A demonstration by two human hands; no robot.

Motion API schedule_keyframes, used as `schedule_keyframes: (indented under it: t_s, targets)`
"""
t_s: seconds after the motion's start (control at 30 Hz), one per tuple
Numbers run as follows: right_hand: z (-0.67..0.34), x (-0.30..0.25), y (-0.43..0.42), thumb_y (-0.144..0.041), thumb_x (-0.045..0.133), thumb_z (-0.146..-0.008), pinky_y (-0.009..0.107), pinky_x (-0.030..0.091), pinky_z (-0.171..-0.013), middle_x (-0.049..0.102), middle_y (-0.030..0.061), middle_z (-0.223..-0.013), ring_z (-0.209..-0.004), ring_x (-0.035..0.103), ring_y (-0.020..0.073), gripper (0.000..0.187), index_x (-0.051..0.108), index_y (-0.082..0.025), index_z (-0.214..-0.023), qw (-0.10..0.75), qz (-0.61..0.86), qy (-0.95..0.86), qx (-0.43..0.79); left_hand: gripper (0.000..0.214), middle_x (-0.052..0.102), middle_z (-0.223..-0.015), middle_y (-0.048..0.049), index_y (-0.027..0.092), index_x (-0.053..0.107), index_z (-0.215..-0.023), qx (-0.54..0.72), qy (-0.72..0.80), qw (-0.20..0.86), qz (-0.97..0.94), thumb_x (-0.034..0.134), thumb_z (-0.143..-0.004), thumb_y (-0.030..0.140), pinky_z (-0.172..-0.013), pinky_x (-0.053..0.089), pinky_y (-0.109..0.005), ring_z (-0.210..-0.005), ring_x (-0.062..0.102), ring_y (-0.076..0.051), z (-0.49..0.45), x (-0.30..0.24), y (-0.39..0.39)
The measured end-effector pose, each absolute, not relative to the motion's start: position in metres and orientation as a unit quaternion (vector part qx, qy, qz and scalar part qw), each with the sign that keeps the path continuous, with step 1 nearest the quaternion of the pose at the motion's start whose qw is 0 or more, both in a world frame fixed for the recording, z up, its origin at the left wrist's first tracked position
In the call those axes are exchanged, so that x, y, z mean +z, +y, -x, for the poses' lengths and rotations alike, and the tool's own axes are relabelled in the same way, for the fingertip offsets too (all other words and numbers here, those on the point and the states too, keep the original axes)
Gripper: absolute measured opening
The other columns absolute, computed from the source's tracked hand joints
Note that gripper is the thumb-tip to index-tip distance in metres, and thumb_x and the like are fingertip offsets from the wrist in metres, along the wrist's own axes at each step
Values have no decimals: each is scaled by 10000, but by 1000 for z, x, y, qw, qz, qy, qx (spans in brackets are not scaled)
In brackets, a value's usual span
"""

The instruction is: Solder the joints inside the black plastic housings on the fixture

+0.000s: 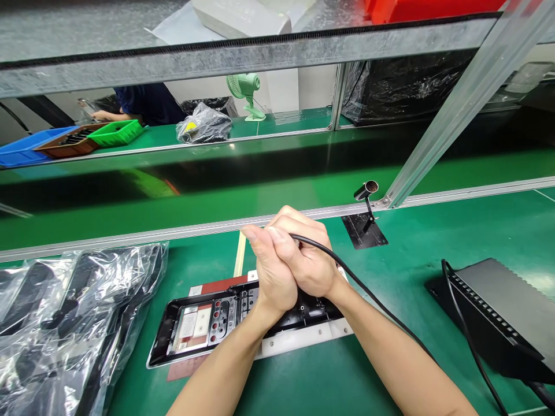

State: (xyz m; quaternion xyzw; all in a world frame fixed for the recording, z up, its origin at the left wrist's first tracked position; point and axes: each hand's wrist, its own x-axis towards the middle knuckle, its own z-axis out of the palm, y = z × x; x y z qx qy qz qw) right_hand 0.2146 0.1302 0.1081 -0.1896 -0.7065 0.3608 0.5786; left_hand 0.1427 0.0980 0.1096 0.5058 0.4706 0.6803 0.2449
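Both my hands are clasped together above a black plastic housing (pixel 203 323) that lies in a white fixture (pixel 303 340) on the green bench. My left hand (pixel 271 271) wraps over my right hand (pixel 310 260). Both are closed around a tool that is hidden by the fingers. Its black cable (pixel 373 300) runs out of the grip to the lower right. The housing shows red-and-white parts and small holes inside. A red sheet (pixel 219 285) lies under the fixture.
Clear plastic bags with black parts (pixel 65 323) lie at left. A black box (pixel 503 312) sits at right, a small metal holder (pixel 367 193) on a black plate behind. Across the conveyor belt (pixel 260 179) are blue, brown and green trays (pixel 115 132), a person's arm, a fan.
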Motion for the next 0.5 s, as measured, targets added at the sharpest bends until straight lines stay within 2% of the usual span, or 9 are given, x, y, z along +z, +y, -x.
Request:
schedule_keyframes:
  t_s: [0.1, 0.23, 0.5]
  targets:
    - [-215, 108, 131, -361, 539, -969, 347, 466, -661, 605, 37, -754, -709, 548, 172, 299, 620, -225, -716, 577, 187, -709, 361, 641, 534, -621, -5, 219, 471, -599, 672, 469, 227, -526, 174, -1003, 618, -572, 506, -288, -570, 507, -139, -141, 110, 98]
    - [-214, 108, 131, -348, 544, -967, 347, 459, -659, 597, 35, -748, -702, 536, 170, 288, 616, -223, -718, 581, 181, -706, 362, 633, 532, -591, 4, 221, 441, -592, 668, 473, 226, -528, 162, -1009, 606, -545, 504, -267, -545, 501, -126, -141, 111, 98]
    - [-213, 107, 132, -296, 567, -951, 340, 438, -646, 584, 25, -744, -685, 525, 162, 244, 609, -218, -724, 592, 168, -699, 363, 716, 579, -622, -26, 216, 484, -587, 645, 505, 246, -518, 105, -956, 699, -581, 542, -283, -578, 555, -134, -142, 112, 97]
